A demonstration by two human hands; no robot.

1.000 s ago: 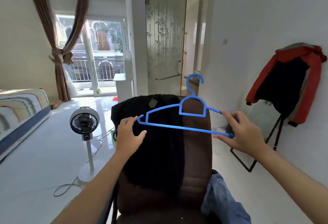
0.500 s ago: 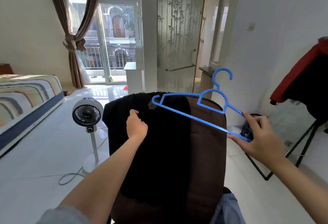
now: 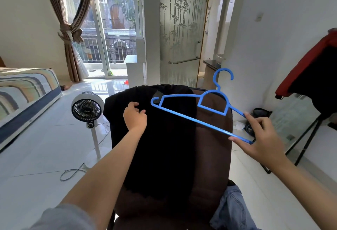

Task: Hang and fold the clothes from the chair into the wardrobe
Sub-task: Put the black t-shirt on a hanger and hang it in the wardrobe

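Blue hanger (image 3: 202,113) pinched by right hand (image 3: 262,138); no legible writing.

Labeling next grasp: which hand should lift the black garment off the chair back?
Left. The left hand already rests on the black garment draped over the chair back, fingers curled. The right hand is occupied holding the blue hanger.
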